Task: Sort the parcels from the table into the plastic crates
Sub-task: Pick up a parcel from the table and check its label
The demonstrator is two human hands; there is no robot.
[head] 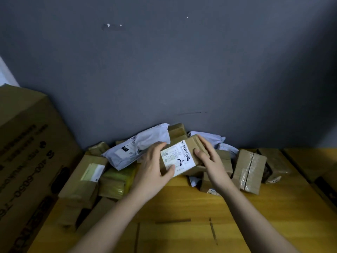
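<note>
left hand [152, 166] grips labelled parcel [182, 157] | right hand [209, 157] grips same parcel | held above table [182, 207]

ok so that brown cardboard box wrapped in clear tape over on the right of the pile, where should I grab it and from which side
Take the tape-wrapped brown cardboard box from above, grip across its two long sides, roughly mid-length. It leans tilted against the parcels behind it with its broad taped face up, and the wooden table in front looks open for your approach.
</note>
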